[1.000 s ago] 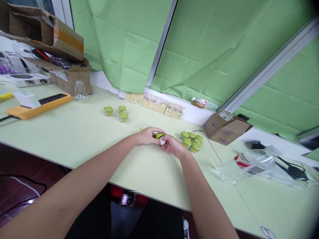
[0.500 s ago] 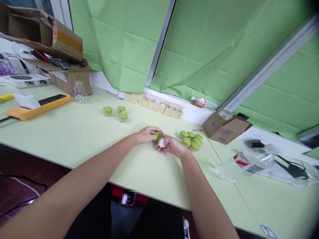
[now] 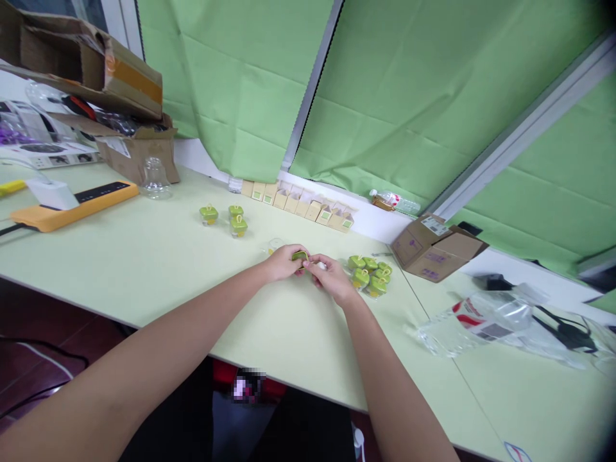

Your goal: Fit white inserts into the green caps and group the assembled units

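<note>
My left hand (image 3: 283,263) is closed around a small green lid (image 3: 299,256), its hollow side turned up toward me. The fingertips of my right hand (image 3: 331,277) pinch at the lid's right edge. A small white piece (image 3: 321,265) sits within the right hand, mostly covered by its fingers. Just behind the left hand a clear plastic cup (image 3: 274,244) rests on the table. To the right stands a cluster of several small clear containers with green lids (image 3: 369,263) and yellow loops. More of these lidded containers (image 3: 238,224) stand farther left.
Small cardboard boxes (image 3: 301,204) line the wall. An orange power strip (image 3: 77,204), a clear bell-shaped cover (image 3: 154,179) and stacked cartons (image 3: 137,144) are at left. A cardboard box (image 3: 436,247) and a large clear bottle (image 3: 474,321) lie at right.
My right hand has turned, bringing its fingertips up to the lid's edge. The white piece now shows behind those fingers instead of in front. The lid has shifted slightly left.
</note>
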### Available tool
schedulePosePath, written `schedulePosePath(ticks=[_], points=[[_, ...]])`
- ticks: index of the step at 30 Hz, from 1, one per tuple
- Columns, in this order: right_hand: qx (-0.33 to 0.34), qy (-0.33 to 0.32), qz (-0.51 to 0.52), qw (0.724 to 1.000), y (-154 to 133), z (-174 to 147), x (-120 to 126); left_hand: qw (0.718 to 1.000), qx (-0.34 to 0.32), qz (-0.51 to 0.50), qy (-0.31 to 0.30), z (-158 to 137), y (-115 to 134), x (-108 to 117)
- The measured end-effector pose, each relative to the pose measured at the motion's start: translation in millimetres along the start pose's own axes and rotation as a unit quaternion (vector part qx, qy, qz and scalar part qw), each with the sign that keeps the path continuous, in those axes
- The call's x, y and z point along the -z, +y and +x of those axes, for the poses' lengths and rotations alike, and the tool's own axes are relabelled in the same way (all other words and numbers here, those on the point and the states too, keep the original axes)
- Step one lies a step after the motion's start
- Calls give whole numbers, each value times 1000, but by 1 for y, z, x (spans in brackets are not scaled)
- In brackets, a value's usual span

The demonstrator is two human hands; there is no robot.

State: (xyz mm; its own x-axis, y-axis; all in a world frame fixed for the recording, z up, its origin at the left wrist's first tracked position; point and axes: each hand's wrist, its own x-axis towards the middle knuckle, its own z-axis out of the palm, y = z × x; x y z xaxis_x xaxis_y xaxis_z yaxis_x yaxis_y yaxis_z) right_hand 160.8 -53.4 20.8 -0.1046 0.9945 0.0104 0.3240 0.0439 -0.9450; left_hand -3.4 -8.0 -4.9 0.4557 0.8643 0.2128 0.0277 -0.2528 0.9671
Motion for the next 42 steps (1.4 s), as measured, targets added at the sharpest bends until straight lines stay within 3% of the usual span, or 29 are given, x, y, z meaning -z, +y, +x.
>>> schedulePosePath(ticks=[9,13,16,19,23,28,35,42], points=[[0,48,-37,998,4,5,-6,987,-55,152,5,-7,7,2],[0,58,-53,997,7,7,-8,989,-56,132,-16,-5,4,2],[61,96,-89,989,6,7,-9,995,-33,92,-5,-2,-2,-1],[154,160,-160,962,4,5,-10,999,-1,38,28,1,-3,-6],[245,152,-265,920,1,2,-15,994,50,-56,77,3,6,-11],[214,134,-338,907,2,1,-22,984,94,-121,95,1,14,-12],[176,172,-307,919,3,4,-23,977,110,-174,55,-2,20,-17],[186,196,-249,930,3,3,-22,973,91,-212,15,-6,26,-15]])
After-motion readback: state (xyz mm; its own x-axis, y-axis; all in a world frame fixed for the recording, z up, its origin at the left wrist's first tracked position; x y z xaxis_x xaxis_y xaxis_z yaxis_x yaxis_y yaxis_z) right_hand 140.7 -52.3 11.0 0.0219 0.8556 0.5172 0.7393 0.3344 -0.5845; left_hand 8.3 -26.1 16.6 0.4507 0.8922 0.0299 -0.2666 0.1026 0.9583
